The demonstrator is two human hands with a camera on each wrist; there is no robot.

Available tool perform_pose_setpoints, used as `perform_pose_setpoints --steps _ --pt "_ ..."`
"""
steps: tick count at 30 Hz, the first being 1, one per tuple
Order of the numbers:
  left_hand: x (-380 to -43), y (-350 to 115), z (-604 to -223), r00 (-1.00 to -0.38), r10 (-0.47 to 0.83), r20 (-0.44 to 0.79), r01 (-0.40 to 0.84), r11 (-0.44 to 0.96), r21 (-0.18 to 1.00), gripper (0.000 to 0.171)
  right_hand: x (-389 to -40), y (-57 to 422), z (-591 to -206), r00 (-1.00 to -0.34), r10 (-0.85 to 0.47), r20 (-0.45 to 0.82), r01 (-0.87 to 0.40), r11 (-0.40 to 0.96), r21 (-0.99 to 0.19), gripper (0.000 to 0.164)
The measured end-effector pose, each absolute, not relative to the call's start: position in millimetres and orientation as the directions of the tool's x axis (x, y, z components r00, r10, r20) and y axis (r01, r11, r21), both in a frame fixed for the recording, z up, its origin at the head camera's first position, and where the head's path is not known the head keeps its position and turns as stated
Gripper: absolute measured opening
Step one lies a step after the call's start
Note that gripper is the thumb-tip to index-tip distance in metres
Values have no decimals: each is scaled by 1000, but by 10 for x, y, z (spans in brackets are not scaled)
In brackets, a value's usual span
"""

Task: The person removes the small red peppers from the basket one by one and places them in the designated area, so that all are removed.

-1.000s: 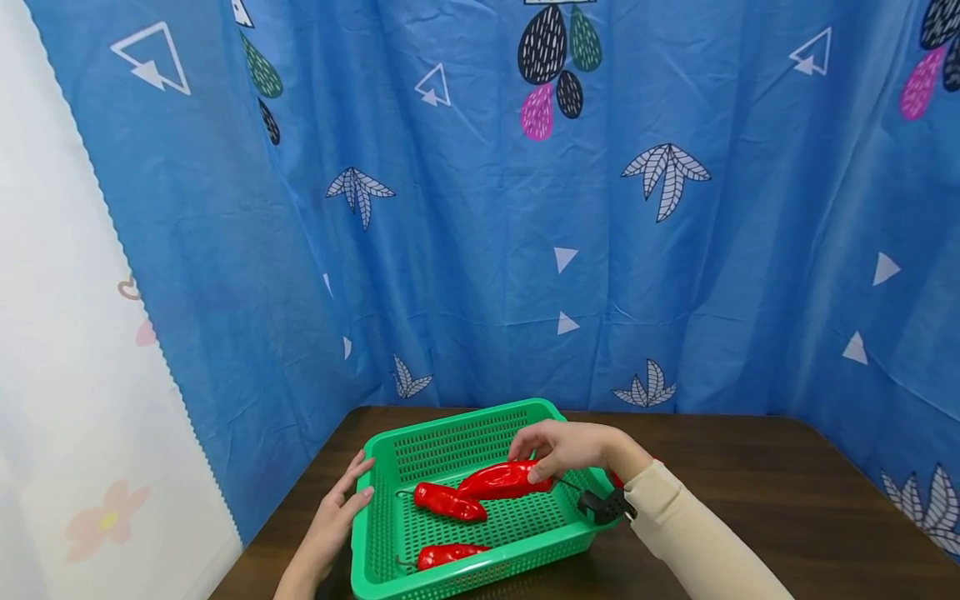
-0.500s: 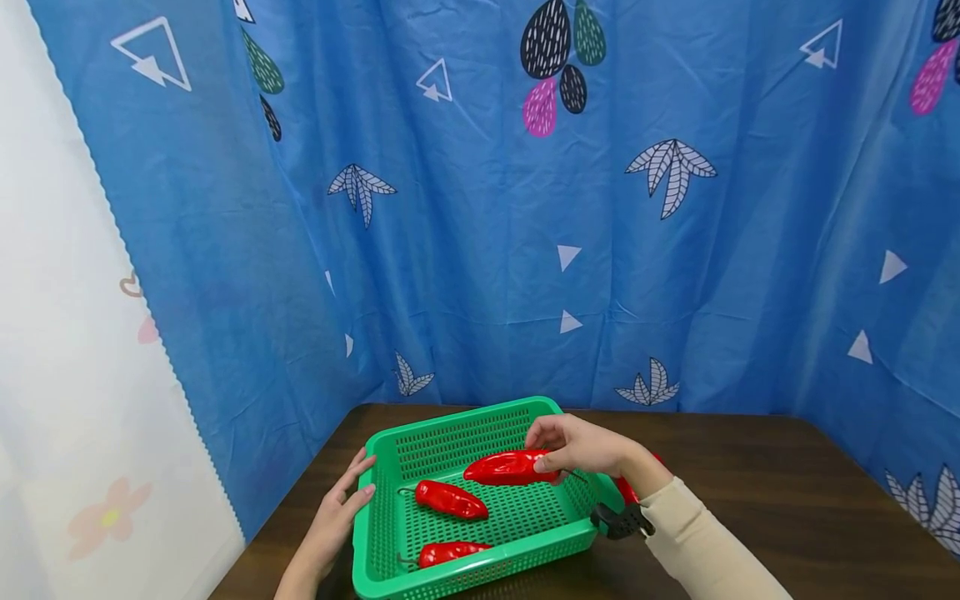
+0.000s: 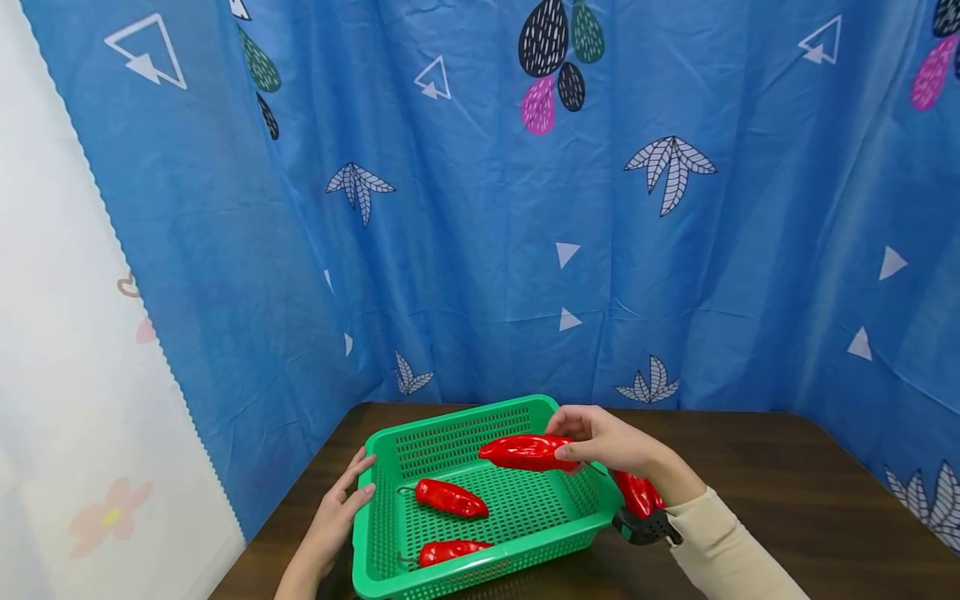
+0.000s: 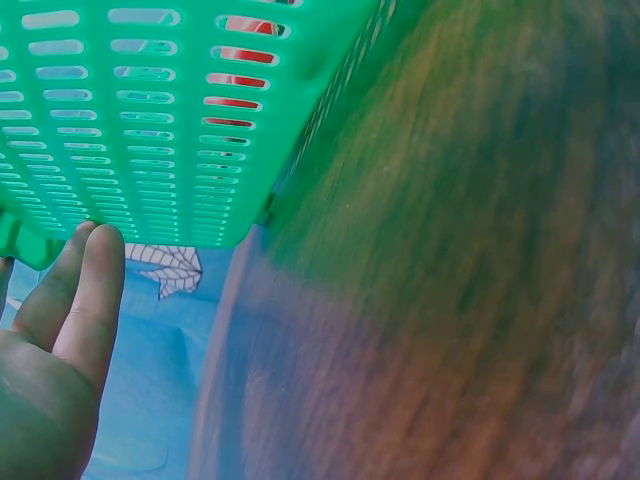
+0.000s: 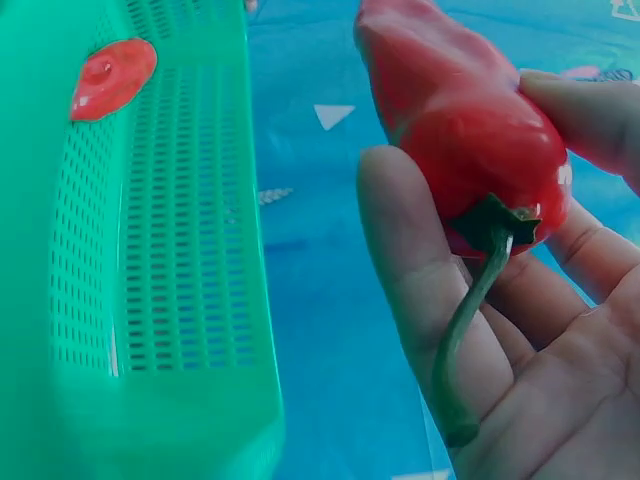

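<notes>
My right hand (image 3: 611,439) holds a long red pepper (image 3: 525,452) above the right half of a green plastic basket (image 3: 487,560). The right wrist view shows thumb and fingers round the pepper (image 5: 480,150), near its curved green stem. Inside the basket lie two more red peppers: one in the middle (image 3: 450,498), one by the near wall (image 3: 452,552), partly hidden by the rim. My left hand (image 3: 333,512) rests against the basket's left rim with fingers extended; the left wrist view has its fingertips at the slotted green wall (image 4: 150,130).
Another red pepper (image 3: 637,493) lies just right of the basket, partly covered by the right wrist and its black strap mount (image 3: 643,527). Underneath is a dark wooden table (image 3: 772,500). A blue patterned curtain (image 3: 480,250) hangs behind it, and a white cloth (image 3: 90,333) at left.
My right hand has lifted the pepper off the basket floor and carried it up and to the right. More of the pepper outside the basket now shows. My left hand has stayed put.
</notes>
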State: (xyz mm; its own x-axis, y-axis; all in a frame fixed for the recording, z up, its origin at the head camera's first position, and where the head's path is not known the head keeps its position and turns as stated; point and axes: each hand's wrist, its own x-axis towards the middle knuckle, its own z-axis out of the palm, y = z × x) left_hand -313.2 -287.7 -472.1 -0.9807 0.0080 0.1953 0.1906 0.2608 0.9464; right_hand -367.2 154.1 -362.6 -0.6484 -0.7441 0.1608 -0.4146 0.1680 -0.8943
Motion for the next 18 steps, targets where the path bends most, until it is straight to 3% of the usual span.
perform_pose_setpoints --steps 8,18 --pt "-3130 -2869 -4756 -980 6 200 194 258 946 55 -3578 1789 -3709 -695 -690 201 -417 159 -895 30" --pt "-3128 -2880 -4751 -982 3 190 184 266 946 56 -3466 2108 -3876 -713 -646 272 -386 37 -922 32"
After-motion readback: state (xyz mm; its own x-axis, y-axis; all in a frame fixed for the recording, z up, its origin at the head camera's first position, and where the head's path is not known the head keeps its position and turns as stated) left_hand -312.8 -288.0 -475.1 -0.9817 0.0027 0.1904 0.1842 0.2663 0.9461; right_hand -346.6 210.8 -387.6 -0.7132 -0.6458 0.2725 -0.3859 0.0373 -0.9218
